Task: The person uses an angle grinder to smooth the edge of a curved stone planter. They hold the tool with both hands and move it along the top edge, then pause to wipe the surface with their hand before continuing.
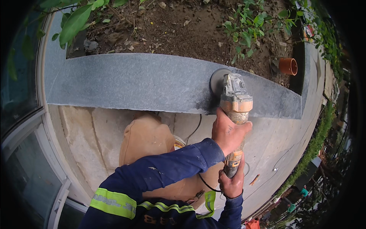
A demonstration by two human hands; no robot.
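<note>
My left hand [227, 133] is wrapped round the front part of the body of a dusty, worn angle grinder [236, 99]. My right hand [231, 181] grips its rear end lower in the picture. The grinder's flat, round grey disc [218, 82] rests on or just over the grey stone ledge [133, 78], where a darker patch shows beside it; contact is hidden under the tool. A black cord [206, 183] runs from near the tool's rear down past my legs [141, 141] in tan trousers.
Soil [171, 26] with leafy plants [248, 30] lies beyond the ledge, with a terracotta pot [288, 66] at right. A partly hidden container [179, 142] is by my knee. A glazed door frame [51, 152] borders the left; concrete paving [274, 145] and grass [320, 137] lie right.
</note>
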